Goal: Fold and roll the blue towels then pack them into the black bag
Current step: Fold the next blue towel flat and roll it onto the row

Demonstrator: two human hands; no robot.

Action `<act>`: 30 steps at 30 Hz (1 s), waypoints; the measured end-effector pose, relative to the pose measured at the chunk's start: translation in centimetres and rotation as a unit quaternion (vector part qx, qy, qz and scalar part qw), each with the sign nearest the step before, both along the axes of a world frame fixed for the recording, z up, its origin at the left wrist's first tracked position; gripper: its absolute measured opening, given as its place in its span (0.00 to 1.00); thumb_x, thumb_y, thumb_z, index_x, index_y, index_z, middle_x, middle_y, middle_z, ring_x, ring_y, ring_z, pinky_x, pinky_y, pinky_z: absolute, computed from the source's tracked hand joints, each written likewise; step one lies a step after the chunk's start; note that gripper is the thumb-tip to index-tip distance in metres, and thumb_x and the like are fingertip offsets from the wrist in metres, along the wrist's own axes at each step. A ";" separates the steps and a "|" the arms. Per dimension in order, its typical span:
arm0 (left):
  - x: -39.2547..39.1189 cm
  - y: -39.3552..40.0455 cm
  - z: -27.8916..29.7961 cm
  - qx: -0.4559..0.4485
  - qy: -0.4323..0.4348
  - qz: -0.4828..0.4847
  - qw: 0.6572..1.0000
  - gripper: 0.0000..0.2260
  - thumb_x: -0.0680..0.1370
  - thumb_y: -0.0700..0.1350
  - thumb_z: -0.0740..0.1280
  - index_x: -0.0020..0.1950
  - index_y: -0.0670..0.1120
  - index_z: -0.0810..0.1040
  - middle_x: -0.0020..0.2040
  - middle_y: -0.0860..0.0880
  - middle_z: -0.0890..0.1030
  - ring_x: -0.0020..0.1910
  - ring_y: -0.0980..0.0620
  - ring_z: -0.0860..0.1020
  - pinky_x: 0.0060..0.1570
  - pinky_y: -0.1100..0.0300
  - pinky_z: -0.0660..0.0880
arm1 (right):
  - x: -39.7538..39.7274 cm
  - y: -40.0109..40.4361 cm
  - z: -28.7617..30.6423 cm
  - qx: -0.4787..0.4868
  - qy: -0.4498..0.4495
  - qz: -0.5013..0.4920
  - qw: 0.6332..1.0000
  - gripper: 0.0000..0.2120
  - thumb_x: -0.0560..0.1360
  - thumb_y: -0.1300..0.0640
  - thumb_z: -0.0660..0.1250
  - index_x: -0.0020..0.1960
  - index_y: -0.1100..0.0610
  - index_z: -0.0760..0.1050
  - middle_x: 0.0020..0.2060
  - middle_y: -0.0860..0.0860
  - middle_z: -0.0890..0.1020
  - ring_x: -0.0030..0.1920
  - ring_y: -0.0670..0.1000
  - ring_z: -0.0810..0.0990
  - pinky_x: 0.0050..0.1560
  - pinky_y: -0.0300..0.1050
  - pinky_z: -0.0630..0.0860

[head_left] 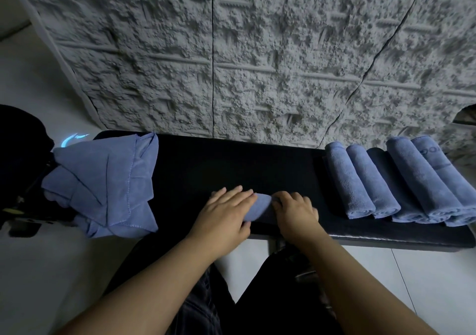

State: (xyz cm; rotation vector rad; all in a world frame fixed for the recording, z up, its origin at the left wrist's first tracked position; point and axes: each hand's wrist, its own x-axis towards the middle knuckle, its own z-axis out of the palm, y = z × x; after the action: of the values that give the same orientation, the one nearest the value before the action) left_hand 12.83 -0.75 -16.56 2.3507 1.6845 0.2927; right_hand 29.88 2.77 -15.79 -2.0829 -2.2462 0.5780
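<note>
- At far left we make out a black bag (23, 154), cut off by the frame edge and so dark that its opening and shape stay unclear; a pale blue mark glows on it near the top.
- Beside it, one loose heap of blue towels (108, 180) sprawls over the left end of a black bench (231, 164), part of it hanging past the front edge. We cannot count the towels in the heap, since their folds overlap.
- At centre, both of our hands rest on a single rolled towel (258, 207) near the bench's front edge. Most of the roll is hidden under them; only a short blue stretch shows between.
- Our left hand (226, 211) lies over the roll's left part, fingers fairly straight and spread on top, thumb tucked at the near side.
- Our right hand (296, 211) covers the right part with fingers curled down over it; how tightly it grips, we cannot tell.
- At right, a row of finished rolls (386, 180) lies side by side, touching. We count four blue ones plainly, with one darker roll in shadow between the second and third; the last is clipped by the frame.
- Behind runs a rough grey textured wall (257, 51).
</note>
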 end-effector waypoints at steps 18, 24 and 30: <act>-0.5 0.8 -1.8 -0.028 0.065 -0.004 0.997 0.30 0.70 0.54 0.55 0.69 0.44 0.70 0.70 0.49 0.71 0.69 0.51 0.68 0.67 0.52 0.58 | -1.8 -0.8 -3.3 0.136 -0.053 0.190 0.971 0.33 0.72 0.38 0.57 0.68 0.62 0.71 0.64 0.55 0.76 0.68 0.58 0.71 0.67 0.52 0.60; -0.2 0.7 -1.6 -0.050 0.086 0.016 0.995 0.34 0.68 0.58 0.56 0.72 0.46 0.67 0.71 0.49 0.69 0.70 0.49 0.65 0.68 0.48 0.58 | -2.3 -0.5 -3.0 0.115 -0.107 0.197 0.968 0.34 0.71 0.38 0.54 0.64 0.61 0.75 0.60 0.55 0.79 0.64 0.58 0.75 0.66 0.57 0.68; -1.2 1.0 0.3 -0.168 0.001 0.038 0.985 0.34 0.77 0.47 0.60 0.76 0.59 0.41 0.76 0.58 0.42 0.75 0.51 0.40 0.72 0.53 0.48 | -1.9 -0.3 -1.6 0.054 -0.051 0.213 0.974 0.39 0.70 0.39 0.43 0.75 0.59 0.58 0.74 0.52 0.64 0.75 0.52 0.55 0.73 0.50 0.49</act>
State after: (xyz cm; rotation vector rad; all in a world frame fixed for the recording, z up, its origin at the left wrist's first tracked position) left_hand 11.60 0.29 -16.27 2.0450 1.6760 0.0136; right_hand 28.00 2.47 -17.39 -1.6192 -2.7342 0.3524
